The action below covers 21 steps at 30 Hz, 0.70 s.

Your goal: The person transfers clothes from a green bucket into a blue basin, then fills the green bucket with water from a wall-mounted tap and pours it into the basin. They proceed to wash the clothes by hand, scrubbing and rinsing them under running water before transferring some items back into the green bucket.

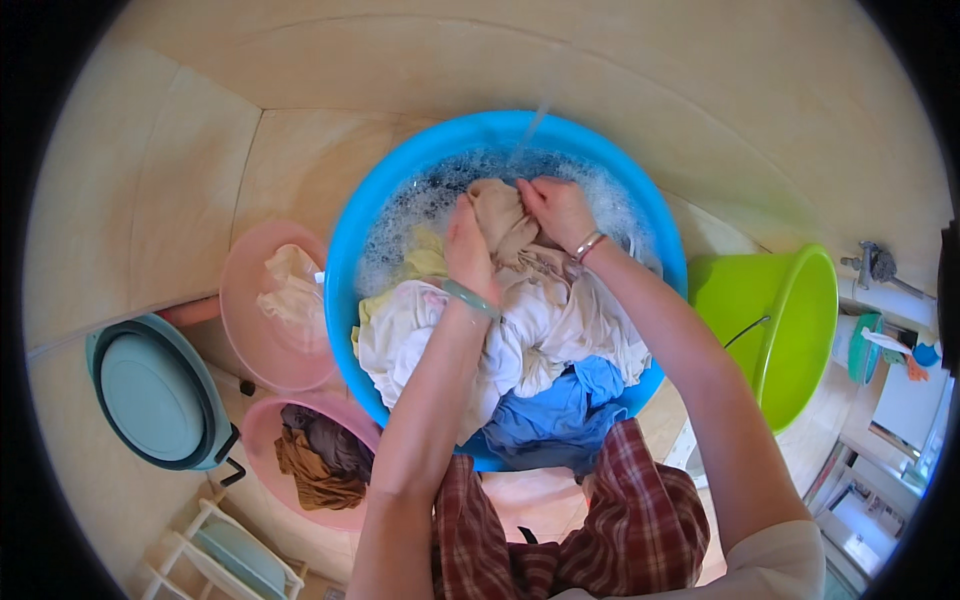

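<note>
Both my hands hold a beige cloth garment (503,215) over a big blue basin (352,240). My left hand (470,245) presses against its left side, a pale green bangle at the wrist. Closed at its upper right edge is my right hand (560,212), with a silver bracelet and a red cord on that wrist. Foamy water (400,215) fills the far part of the basin. White garments (545,325) are heaped below my hands, with yellow cloth (425,255) at the left and a blue garment (555,420) at the near rim. A thin stream of water (530,130) falls at the far side.
Left of the basin stand a pink basin (250,345) with pale cloth and another pink basin (262,425) with brown and dark garments. A folded teal basin (150,395) leans against the wall. On the right lies a tilted lime-green bucket (725,290), near a wall tap (870,262).
</note>
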### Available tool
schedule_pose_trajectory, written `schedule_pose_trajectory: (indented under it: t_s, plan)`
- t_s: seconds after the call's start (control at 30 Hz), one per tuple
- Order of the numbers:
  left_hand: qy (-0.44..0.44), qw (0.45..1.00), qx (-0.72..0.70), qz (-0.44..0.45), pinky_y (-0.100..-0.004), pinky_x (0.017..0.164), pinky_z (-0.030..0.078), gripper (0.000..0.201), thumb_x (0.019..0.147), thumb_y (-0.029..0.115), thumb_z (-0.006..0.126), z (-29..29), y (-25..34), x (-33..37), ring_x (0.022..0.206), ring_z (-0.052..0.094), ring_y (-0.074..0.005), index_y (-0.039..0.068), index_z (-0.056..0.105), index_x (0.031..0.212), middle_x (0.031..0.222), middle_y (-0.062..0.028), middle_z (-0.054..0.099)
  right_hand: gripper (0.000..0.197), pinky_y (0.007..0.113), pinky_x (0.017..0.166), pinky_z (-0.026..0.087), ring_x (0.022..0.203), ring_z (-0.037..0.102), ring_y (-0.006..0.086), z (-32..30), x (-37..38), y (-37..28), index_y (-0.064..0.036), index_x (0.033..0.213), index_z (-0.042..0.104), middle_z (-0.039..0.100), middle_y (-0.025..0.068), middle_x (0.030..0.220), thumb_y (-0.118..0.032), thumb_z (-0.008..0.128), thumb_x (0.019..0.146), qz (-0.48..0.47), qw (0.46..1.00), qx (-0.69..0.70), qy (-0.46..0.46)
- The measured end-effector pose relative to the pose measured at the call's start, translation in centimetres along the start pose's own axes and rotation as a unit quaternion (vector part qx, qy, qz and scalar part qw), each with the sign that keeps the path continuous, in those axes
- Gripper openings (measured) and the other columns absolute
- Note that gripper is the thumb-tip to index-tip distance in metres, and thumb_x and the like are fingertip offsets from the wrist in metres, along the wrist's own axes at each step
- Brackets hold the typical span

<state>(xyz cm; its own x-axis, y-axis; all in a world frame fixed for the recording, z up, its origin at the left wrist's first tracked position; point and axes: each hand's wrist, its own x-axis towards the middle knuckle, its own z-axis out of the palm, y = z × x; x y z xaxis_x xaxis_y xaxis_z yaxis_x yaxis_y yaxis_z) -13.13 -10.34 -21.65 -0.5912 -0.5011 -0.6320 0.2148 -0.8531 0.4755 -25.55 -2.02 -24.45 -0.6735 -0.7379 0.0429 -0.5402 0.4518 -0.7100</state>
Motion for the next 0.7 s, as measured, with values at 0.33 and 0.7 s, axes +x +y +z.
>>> schedule_pose_trajectory:
  t_s: [0.33, 0.7]
  plan:
    - [0.039, 0.992, 0.120, 0.018, -0.0379, 0.080, 0.052, 0.042, 0.089, 0.004, 0.057, -3.2, -1.9, 4.2, 0.105, 0.058, -0.0227, 0.012, 0.048, 0.129, 0.121, -0.0083, 0.056, 0.023, 0.044, 0.073, 0.050, 0.083, 0.064, 0.0354, 5.1, 1.4, 5.0, -0.0016, 0.094, 0.067, 0.065, 0.0233, 0.090, -0.020, 0.059, 0.083, 0.117, 0.979, -0.074, -0.149]
    - [-0.239, 0.953, -0.098, -0.158, -0.0373, 0.097, 0.042, 0.053, 0.092, 0.049, 0.049, -4.6, 0.5, 2.7, 0.112, 0.053, -0.0237, 0.009, 0.049, 0.126, 0.120, -0.0084, 0.056, 0.010, 0.036, 0.060, 0.048, 0.073, 0.060, 0.0206, -1.1, -6.1, -13.6, -0.0149, 0.084, 0.056, 0.051, 0.0044, 0.078, -0.017, 0.061, 0.076, -0.265, 0.960, -0.084, -0.021]
